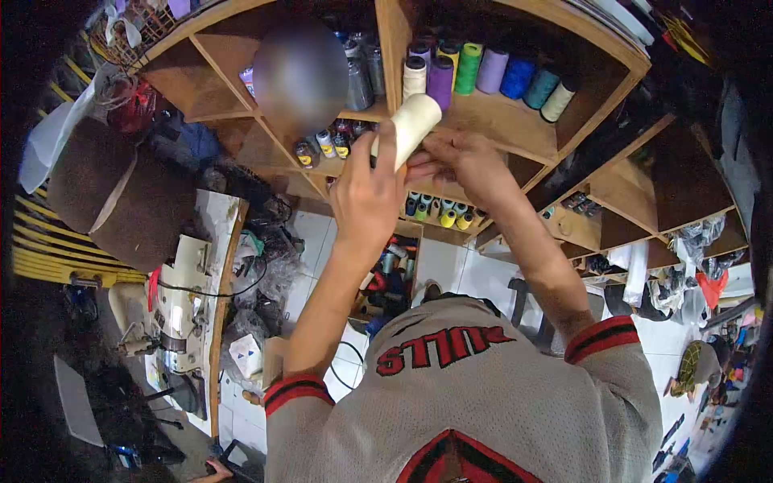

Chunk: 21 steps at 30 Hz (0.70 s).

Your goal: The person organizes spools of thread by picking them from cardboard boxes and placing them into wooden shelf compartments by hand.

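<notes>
1 cream spool (416, 129) in left hand (365, 193), right hand (473, 165) close by

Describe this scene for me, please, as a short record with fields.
Left hand: gripping a cream spool, held tilted
Right hand: fingers near the spool's lower end; contact unclear
Upper shelf: upright spools, including a green spool and a blue spool
Lower down: small spools, some yellow
Left of picture: sewing machine
</notes>
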Tool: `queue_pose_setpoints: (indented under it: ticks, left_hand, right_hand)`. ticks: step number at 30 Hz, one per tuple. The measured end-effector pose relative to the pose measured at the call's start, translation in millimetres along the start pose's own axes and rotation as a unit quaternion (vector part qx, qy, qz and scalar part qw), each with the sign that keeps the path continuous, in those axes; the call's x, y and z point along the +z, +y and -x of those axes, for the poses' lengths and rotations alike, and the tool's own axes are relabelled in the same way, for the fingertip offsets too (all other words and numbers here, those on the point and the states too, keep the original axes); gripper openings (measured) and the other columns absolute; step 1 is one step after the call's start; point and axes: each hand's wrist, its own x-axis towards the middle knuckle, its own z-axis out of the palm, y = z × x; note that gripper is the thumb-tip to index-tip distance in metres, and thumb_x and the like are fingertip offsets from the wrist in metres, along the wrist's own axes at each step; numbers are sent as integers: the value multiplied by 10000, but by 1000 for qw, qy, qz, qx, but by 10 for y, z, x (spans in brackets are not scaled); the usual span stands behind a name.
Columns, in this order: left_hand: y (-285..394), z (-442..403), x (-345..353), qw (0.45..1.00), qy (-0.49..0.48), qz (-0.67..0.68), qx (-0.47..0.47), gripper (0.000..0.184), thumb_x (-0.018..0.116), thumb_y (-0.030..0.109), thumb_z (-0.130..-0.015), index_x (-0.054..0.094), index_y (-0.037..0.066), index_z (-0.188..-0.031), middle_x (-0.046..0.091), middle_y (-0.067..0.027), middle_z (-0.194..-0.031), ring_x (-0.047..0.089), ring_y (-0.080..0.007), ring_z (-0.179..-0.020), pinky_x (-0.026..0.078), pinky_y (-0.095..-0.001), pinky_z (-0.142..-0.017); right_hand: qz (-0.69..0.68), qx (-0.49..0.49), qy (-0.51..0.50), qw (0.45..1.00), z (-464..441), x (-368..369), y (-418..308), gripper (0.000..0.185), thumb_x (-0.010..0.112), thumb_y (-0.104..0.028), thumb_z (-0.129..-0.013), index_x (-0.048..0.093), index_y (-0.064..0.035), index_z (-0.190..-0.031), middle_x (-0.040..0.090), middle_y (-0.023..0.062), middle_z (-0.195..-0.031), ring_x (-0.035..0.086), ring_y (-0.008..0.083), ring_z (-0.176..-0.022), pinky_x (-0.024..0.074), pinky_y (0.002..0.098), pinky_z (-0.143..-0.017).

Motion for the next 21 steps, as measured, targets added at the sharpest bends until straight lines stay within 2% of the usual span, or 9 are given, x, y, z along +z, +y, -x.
queue_pose_setpoints:
  ticks: [2, 3, 7, 10, 12, 14, 18, 19, 21]
  left_hand:
    - [-67, 26, 148, 995, 45, -50, 73, 425, 634, 81, -750, 528, 89, -1162, 538, -139, -1047, 575, -285, -720, 490, -364, -558]
    - [-31, 18, 116, 994, 12, -75, 80, 394, 598, 65, -763, 553, 130, -1149, 534, -126, -1041, 531, -251, -705, 482, -345, -549]
    - [-51, 34, 120, 984, 16, -82, 159, 381, 609, 61, -744, 603, 188, -1103, 538, -96, -1058, 529, -222, -727, 479, -309, -576]
    - [-133, 46, 97, 975, -22, 9, 219, 437, 632, 40, -723, 584, 166, -1139, 545, -101, -1036, 546, -238, -752, 484, -329, -626]
    - [-52, 86, 91, 981, -33, 183, 48, 454, 631, 21, -733, 550, 101, -1173, 557, -123, -1059, 569, -240, -821, 484, -335, -683]
    - [13, 121, 81, 929, -44, 345, -126, 479, 631, 3, -743, 516, 36, -1207, 568, -145, -1081, 591, -242, -890, 485, -340, -741]
    - [47, 101, 103, 837, -146, 459, -260, 463, 668, 52, -749, 524, -29, -1181, 636, -160, -1008, 640, -215, -822, 503, -324, -708]
    - [-29, 169, 219, 855, -134, 432, -252, 464, 668, 47, -742, 531, -29, -1178, 654, -169, -930, 656, -264, -783, 511, -337, -697]
    - [-68, 170, 172, 907, -165, 299, -248, 512, 697, 81, -743, 516, -9, -1213, 644, -144, -995, 637, -193, -844, 497, -302, -747]
  right_hand:
    - [-38, 8, -6, 999, -6, 9, 13, 229, 495, -194, -914, 572, -6, -1019, 636, 106, -942, 644, 202, -835, 535, 320, -693]
    - [-57, 13, -9, 998, -10, 8, 30, 230, 498, -198, -911, 566, -16, -1035, 629, 107, -977, 643, 219, -844, 540, 323, -707]
    - [-318, 93, -120, 936, -42, -154, 119, 329, 528, -308, -897, 535, -28, -1071, 626, 112, -975, 642, 221, -824, 545, 332, -726]
    - [-289, 90, -97, 948, -83, -263, 140, 343, 560, -321, -888, 550, -23, -1057, 633, 104, -964, 642, 205, -815, 541, 332, -737]
    - [-258, 60, -79, 961, -106, -295, 170, 351, 575, -318, -884, 555, -17, -1064, 636, 107, -967, 641, 200, -821, 537, 329, -746]
    - [-215, 0, -58, 975, -131, -287, 202, 359, 583, -301, -883, 556, -8, -1088, 637, 117, -980, 639, 200, -839, 530, 322, -757]
    - [-116, -32, -78, 990, -166, -281, 282, 367, 631, -252, -858, 573, 32, -1083, 626, 123, -1018, 623, 187, -898, 514, 301, -760]
    - [-123, -27, -71, 990, -168, -262, 280, 353, 646, -220, -844, 581, 58, -1052, 623, 117, -1008, 623, 179, -878, 531, 303, -780]
    - [-136, 4, -69, 988, -168, -264, 266, 339, 648, -179, -838, 568, 65, -1060, 619, 129, -1013, 625, 194, -889, 535, 313, -810]
